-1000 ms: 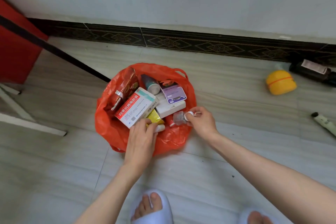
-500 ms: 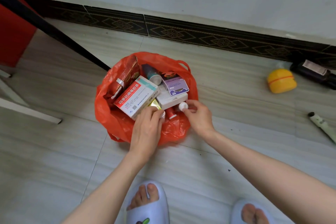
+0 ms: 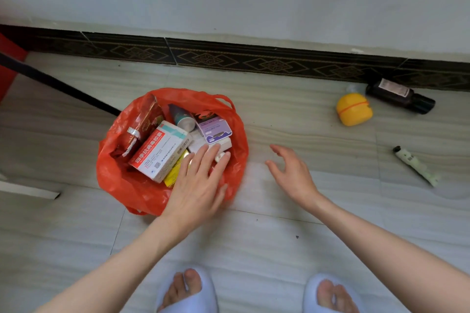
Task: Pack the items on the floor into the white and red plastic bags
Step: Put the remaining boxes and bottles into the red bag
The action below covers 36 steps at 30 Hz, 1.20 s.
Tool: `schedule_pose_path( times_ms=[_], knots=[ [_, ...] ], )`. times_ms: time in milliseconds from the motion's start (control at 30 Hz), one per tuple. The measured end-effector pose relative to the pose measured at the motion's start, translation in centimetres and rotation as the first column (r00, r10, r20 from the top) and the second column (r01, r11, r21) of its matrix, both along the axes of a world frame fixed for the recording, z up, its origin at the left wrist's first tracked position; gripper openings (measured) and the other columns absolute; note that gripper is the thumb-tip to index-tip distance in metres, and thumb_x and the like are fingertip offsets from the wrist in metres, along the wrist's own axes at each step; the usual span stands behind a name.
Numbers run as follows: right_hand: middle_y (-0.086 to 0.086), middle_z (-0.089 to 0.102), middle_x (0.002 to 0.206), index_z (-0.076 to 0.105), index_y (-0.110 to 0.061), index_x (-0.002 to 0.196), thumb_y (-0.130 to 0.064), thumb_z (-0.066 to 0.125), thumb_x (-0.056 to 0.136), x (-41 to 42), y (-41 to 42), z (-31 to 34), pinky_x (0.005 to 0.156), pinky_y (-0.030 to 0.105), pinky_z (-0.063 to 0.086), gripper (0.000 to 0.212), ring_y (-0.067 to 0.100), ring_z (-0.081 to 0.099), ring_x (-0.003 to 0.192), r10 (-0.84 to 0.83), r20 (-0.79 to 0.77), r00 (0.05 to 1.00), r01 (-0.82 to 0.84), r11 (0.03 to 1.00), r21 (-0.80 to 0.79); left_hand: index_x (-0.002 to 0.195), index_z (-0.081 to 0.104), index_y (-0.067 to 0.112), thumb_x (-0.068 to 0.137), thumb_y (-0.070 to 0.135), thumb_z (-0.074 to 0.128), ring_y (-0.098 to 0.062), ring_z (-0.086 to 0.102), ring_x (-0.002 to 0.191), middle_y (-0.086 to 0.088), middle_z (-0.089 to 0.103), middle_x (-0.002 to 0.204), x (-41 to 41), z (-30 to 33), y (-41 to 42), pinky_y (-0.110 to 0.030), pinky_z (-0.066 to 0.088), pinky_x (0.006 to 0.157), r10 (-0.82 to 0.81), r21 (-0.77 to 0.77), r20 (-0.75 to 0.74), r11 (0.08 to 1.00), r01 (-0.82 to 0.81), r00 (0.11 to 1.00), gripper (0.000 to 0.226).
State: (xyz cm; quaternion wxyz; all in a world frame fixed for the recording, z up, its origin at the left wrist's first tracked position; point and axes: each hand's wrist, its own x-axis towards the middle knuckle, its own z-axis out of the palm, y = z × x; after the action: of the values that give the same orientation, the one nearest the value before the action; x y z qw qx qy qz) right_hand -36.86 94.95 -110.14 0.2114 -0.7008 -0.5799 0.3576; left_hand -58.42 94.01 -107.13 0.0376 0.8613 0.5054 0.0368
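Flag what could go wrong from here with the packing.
The red bag looks heaped; pressing with the left hand might tip the white-and-red box over the rim. The right hand is empty, while the yellow container, dark bottle and white tube lie far off and may not fit.

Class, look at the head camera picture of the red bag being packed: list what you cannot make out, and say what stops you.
1. Head view: things under the left hand, whose straight fingers cover part of the red bag.
2. Small print on the red and white box: too small.
3. Label of the dark bottle: blurred.
4. White bag: not in frame.
5. Red object at the left: cut off by the edge.
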Motion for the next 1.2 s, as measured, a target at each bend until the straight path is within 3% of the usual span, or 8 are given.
schedule_pose_path(
  times_ms=[233,300,400,467,633,800,1000,1200],
  knots=[
    [0.015,0.048,0.136,0.045,-0.005,0.131,-0.014,0.052,0.091,11.8,-2.0,0.2,0.104,0.032,0.030,0.042,0.029,0.041,0.128,-0.285,0.175,0.942,0.286,0.958,0.021,0.127,0.046,0.010,0.077,0.035,0.038,-0.037,0.048,0.121,-0.019,0.048,0.134,8.9,0.9,5.8,-0.047,0.044,0.094,-0.304,-0.032,-0.046,0.953,0.302,0.952,0.057],
    [0.016,0.048,0.135,0.045,-0.005,0.131,-0.013,0.052,0.090,15.5,-3.3,0.0,0.103,0.033,0.031,0.042,0.031,0.041,0.127,-0.329,0.228,0.916,0.334,0.942,0.017,0.129,0.044,0.009,0.078,0.035,0.038,-0.040,0.047,0.121,-0.021,0.047,0.135,12.3,-0.5,6.1,-0.051,0.045,0.093,-0.264,-0.094,0.013,0.960,0.264,0.965,0.057],
    [0.022,0.050,0.131,0.047,-0.001,0.129,-0.009,0.053,0.089,20.4,-5.3,-0.6,0.103,0.034,0.031,0.041,0.035,0.042,0.125,-0.415,0.298,0.860,0.426,0.904,0.031,0.133,0.041,0.003,0.079,0.037,0.038,-0.046,0.039,0.125,-0.027,0.040,0.138,17.7,-2.9,5.4,-0.056,0.039,0.097,-0.054,-0.262,0.195,0.959,0.105,0.979,0.064],
    [0.025,0.050,0.129,0.047,0.001,0.128,-0.006,0.053,0.087,23.0,-6.2,-1.5,0.103,0.037,0.031,0.042,0.039,0.042,0.122,-0.449,0.346,0.824,0.473,0.881,0.014,0.134,0.040,0.001,0.079,0.037,0.043,-0.046,0.037,0.126,-0.028,0.037,0.139,21.3,-4.3,5.2,-0.053,0.036,0.099,0.016,-0.291,0.275,0.954,0.068,0.961,0.065],
    [0.022,0.038,0.141,0.034,-0.001,0.138,-0.015,0.054,0.089,26.4,-6.1,-3.4,0.109,0.039,0.027,0.054,0.038,0.034,0.130,-0.302,0.480,0.824,0.396,0.912,-0.106,0.143,0.023,0.007,0.083,0.025,0.063,-0.034,0.018,0.138,-0.021,0.018,0.150,28.4,-6.2,8.5,-0.041,0.022,0.109,0.018,-0.300,0.379,0.948,0.105,0.925,0.075],
    [0.019,0.048,0.128,0.040,-0.005,0.134,-0.020,0.050,0.090,28.0,-4.6,-4.0,0.095,0.041,0.035,0.048,0.037,0.045,0.116,-0.217,0.570,0.793,0.366,0.917,-0.160,0.145,0.013,0.009,0.077,0.025,0.072,-0.032,0.009,0.140,-0.023,0.007,0.151,31.9,-7.4,12.3,-0.041,0.021,0.112,0.128,-0.410,0.422,0.910,0.063,0.897,0.091],
    [0.020,0.048,0.119,0.048,-0.002,0.123,-0.019,0.053,0.088,27.6,-4.0,-4.8,0.088,0.042,0.039,0.039,0.037,0.044,0.111,-0.282,0.529,0.800,0.438,0.878,-0.194,0.135,0.034,0.009,0.072,0.016,0.074,-0.028,0.037,0.123,-0.015,0.031,0.136,33.5,-7.7,14.1,-0.027,0.028,0.102,0.129,-0.412,0.502,0.905,0.105,0.855,0.075],
    [0.017,0.045,0.120,0.049,-0.002,0.119,-0.015,0.052,0.087,24.6,-4.2,-3.5,0.088,0.038,0.041,0.034,0.035,0.046,0.112,-0.313,0.390,0.866,0.411,0.890,-0.199,0.131,0.036,0.013,0.069,0.021,0.075,-0.026,0.038,0.120,-0.011,0.039,0.132,31.0,-7.2,11.4,-0.029,0.030,0.098,0.147,-0.463,0.463,0.881,0.098,0.874,0.074]
  ],
)
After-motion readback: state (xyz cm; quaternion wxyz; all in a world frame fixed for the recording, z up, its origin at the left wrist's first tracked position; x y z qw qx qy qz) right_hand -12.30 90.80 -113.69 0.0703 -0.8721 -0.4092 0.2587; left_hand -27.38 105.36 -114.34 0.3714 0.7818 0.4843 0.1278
